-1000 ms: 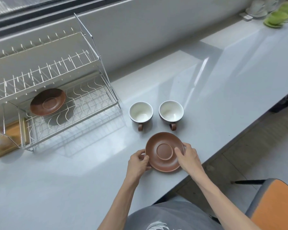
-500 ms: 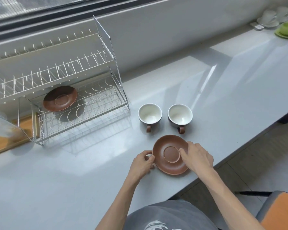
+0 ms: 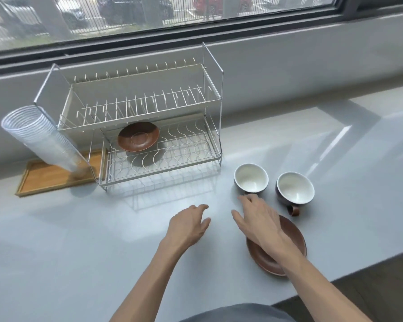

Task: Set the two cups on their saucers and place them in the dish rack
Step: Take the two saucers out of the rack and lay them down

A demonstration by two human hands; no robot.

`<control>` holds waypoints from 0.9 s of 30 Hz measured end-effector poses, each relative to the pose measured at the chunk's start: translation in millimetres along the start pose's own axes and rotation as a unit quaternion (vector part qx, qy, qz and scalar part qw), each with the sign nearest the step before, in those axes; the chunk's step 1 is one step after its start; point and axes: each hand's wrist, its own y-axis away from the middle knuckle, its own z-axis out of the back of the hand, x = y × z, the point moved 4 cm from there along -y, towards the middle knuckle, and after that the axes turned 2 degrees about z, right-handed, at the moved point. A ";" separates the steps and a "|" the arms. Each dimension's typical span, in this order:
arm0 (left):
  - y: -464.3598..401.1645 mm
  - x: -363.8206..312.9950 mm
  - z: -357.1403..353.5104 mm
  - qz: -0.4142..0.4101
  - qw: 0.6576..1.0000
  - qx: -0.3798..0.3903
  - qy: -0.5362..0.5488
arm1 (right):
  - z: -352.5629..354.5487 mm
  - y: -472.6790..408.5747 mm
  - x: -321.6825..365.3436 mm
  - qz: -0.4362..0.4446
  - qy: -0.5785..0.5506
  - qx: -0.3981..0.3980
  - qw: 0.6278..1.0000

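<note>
Nearest, on the pale grey worktop (image 3: pixel 56 252), lies a round brown ceramic saucer (image 3: pixel 293 242), partly covered by the right forearm. The right hand (image 3: pixel 258 219) reaches over it with its grip released, fingertips just short of the left white-lined brown ceramic cup (image 3: pixel 251 180); that cup's handle is hidden behind them. The left hand (image 3: pixel 189 226) hovers empty, fingers loose, over bare worktop. The right white-lined brown cup (image 3: pixel 295 187) stands just beside the first, its handle showing. Both look stiff, glazed, likely slippery and breakable, so the handle or rim seems the safest hold. Farther off, a second brown saucer (image 3: pixel 138 136) rests on the lower tier of the two-tier wire dish rack (image 3: pixel 140 108).
</note>
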 end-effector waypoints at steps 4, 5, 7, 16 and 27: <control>-4.0 20.8 20.9 0.003 0.990 -0.096 -0.102 | 1.5 -21.3 30.4 0.053 -0.002 -0.010 0.999; -4.9 35.1 29.9 0.019 0.987 -0.130 -0.096 | 3.8 -33.1 45.6 0.081 0.008 -0.013 0.997; -8.4 43.9 37.8 0.022 0.981 -0.170 -0.087 | 7.6 -40.4 53.7 0.097 -0.001 -0.020 0.995; -32.7 107.9 88.9 0.097 0.952 -0.277 -0.092 | 22.8 -111.7 123.3 0.187 -0.022 -0.043 0.981; -99.5 157.3 138.6 0.167 0.936 -0.306 0.035 | 24.6 -192.7 175.9 0.207 -0.072 -0.065 0.973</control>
